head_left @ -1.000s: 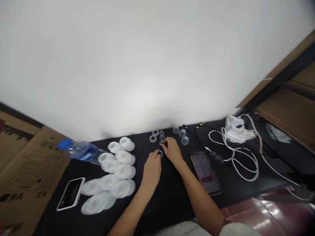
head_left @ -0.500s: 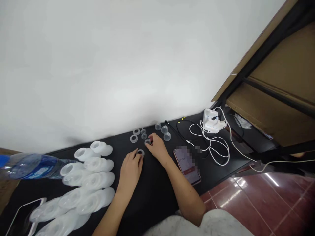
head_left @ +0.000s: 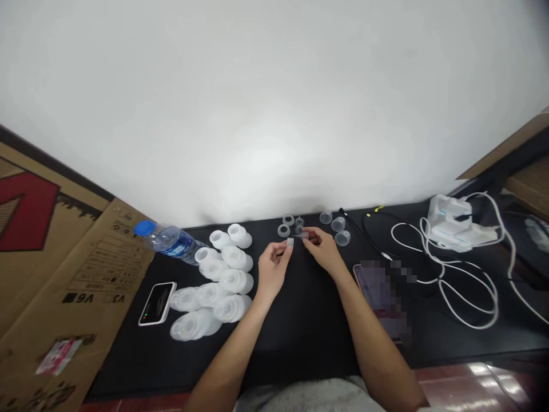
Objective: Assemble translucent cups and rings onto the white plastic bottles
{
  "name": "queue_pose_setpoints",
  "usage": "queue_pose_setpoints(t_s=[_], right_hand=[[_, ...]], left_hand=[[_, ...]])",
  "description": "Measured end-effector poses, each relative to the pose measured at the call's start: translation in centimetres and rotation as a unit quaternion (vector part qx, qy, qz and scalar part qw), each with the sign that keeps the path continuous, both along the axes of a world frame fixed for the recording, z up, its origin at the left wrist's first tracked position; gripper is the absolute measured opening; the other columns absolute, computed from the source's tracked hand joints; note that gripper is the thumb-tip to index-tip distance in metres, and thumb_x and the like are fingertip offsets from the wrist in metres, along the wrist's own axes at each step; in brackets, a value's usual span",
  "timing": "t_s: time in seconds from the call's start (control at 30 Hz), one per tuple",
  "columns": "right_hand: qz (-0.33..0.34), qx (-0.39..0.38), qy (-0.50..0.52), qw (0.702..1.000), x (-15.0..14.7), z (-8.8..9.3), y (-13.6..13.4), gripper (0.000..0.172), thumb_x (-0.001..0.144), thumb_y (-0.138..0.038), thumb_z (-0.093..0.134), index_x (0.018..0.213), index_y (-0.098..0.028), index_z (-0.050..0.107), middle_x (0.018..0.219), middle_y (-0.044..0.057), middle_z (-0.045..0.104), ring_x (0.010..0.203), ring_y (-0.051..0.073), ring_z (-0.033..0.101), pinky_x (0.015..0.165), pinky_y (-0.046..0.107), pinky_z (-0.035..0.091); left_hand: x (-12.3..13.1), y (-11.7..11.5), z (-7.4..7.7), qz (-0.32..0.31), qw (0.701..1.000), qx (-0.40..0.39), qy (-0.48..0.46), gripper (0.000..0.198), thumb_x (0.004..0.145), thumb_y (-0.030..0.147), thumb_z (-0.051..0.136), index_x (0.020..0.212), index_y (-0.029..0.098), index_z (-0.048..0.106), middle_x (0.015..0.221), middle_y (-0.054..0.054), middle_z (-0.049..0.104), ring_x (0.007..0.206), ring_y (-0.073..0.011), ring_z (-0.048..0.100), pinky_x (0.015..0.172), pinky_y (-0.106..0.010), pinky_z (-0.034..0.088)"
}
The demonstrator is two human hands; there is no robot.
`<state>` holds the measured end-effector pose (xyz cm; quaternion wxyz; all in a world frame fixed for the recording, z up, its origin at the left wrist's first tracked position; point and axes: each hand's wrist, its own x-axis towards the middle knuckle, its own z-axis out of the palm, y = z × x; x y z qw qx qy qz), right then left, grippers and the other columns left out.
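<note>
My left hand (head_left: 272,269) pinches a small translucent ribbed piece (head_left: 290,242) upright between its fingertips. My right hand (head_left: 321,246) holds a small clear plastic piece (head_left: 305,235) at its fingertips, facing the left hand and a short gap apart. Just beyond the hands lie two clear rings (head_left: 283,230) and two small dark-centred round parts (head_left: 299,221). Several clear cups (head_left: 338,224) stand to the right of these.
Left of my hands is a cluster of white translucent funnel-shaped flanges (head_left: 227,280), with a water bottle (head_left: 169,241) lying behind them. A white device with cables (head_left: 454,220) and a blurred phone (head_left: 377,292) lie right, on a black table (head_left: 309,343). Cardboard (head_left: 55,257) lies far left.
Both hands have risen off the table, each with a small piece picked up, and have come together. The whole view has swung, shifting the table's objects in the frame.
</note>
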<state>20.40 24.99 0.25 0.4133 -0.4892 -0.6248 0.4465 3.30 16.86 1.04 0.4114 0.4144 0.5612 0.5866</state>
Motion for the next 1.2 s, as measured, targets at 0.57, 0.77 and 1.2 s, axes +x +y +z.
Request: queue_pose_setpoints(t_s=[0.57, 0.77, 1.2], right_hand=[[0.041, -0.086, 0.118, 0.988, -1.2, 1.2, -0.7, 0.029, 0.079, -0.041, 0.079, 0.100, -0.021, 0.077, 0.079, 0.003, 0.075, 0.067, 0.019, 0.066, 0.056, 0.028, 0.053], [0.064, -0.102, 0.145, 0.982, -1.4, 1.3, -1.0, 0.032, 0.080, -0.042, 0.080, 0.103, -0.021, 0.076, 0.078, 0.002, 0.076, 0.067, 0.018, 0.068, 0.058, 0.028, 0.052], [0.062, -0.151, 0.190, 0.968, -1.6, 1.5, -1.0, 0.036, 0.080, -0.049, 0.083, 0.100, -0.019, 0.078, 0.064, -0.003, 0.068, 0.056, 0.015, 0.061, 0.058, 0.029, 0.051]], left_hand=[[1.0, 0.6, -0.9, 0.070, 0.977, -0.036, -0.196, 0.056, 0.065, 0.050, 0.102, 0.098, 0.019, 0.070, 0.111, -0.011, 0.081, 0.109, -0.0258, 0.076, 0.093, -0.039, 0.062], [1.2, 0.5, -0.8, 0.029, 0.982, -0.031, -0.182, 0.052, 0.075, 0.050, 0.097, 0.108, 0.018, 0.073, 0.112, -0.012, 0.081, 0.110, -0.0266, 0.077, 0.095, -0.041, 0.061], [1.2, 0.3, -0.6, 0.016, 0.987, -0.015, -0.157, 0.048, 0.073, 0.042, 0.100, 0.106, 0.018, 0.075, 0.110, -0.011, 0.083, 0.113, -0.0277, 0.078, 0.105, -0.046, 0.060]])
